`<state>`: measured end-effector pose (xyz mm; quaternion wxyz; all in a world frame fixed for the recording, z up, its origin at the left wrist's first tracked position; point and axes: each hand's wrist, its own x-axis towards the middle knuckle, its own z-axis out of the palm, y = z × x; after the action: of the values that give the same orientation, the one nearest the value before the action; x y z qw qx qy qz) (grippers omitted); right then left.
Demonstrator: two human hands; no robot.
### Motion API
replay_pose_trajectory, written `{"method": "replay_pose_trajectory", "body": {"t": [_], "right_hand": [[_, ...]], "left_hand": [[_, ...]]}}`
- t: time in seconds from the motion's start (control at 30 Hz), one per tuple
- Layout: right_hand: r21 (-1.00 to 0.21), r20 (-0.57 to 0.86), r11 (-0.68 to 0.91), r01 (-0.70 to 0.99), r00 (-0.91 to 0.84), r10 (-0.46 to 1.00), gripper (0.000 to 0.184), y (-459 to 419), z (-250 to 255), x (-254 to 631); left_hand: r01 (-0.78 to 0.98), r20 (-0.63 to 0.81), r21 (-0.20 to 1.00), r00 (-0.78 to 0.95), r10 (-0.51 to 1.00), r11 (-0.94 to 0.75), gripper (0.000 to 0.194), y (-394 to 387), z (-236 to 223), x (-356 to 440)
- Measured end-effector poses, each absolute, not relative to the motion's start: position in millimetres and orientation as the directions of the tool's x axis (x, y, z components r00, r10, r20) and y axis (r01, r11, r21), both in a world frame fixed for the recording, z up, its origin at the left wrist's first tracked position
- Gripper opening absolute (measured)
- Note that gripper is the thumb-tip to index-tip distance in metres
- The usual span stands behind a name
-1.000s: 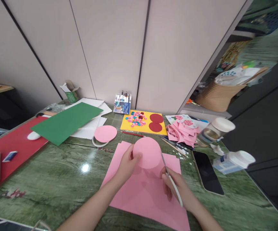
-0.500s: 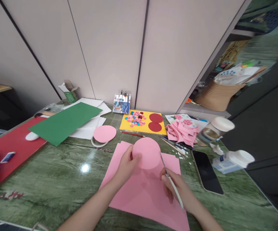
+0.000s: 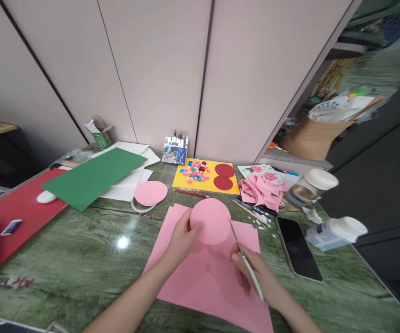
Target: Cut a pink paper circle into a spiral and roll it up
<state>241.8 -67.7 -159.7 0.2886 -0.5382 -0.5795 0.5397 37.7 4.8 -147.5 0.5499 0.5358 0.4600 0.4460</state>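
Observation:
My left hand (image 3: 182, 233) pinches a pink paper circle (image 3: 212, 221) by its left edge, thumb on top and fingers behind. My right hand (image 3: 251, 268) is closed around a pair of scissors (image 3: 250, 273) with white handles. The scissors' blades point up and to the left, their tip at the circle's right edge. Both hands are over a stack of pink paper sheets (image 3: 200, 286) on the table. A second pink circle (image 3: 150, 193) lies farther back to the left, partly over a white ring (image 3: 143, 209).
Behind are a yellow sheet (image 3: 208, 186) with small paper balls and two red circles (image 3: 224, 170), and pink scraps (image 3: 264, 190). A phone (image 3: 298, 247), a white bottle (image 3: 336, 232) and a jar (image 3: 309, 189) stand right. Green paper (image 3: 95, 175) and a red sheet (image 3: 26, 208) lie left.

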Motion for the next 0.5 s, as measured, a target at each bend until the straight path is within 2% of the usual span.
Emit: {"method": "replay_pose_trajectory", "body": {"t": [0.3,0.5], "right_hand": [[-0.935,-0.273,-0.192,0.298,-0.256,0.927,0.031,-67.8,-159.2,241.4],[-0.936,-0.275,-0.201,0.289,-0.245,0.930,0.033,-69.1,-159.2,242.5]], "left_hand": [[0.027,-0.010,1.000,0.178,0.984,0.006,0.021,4.0,-146.1,38.7],[0.026,0.009,1.000,0.246,0.969,-0.016,0.025,5.8,-150.5,39.1]]}}
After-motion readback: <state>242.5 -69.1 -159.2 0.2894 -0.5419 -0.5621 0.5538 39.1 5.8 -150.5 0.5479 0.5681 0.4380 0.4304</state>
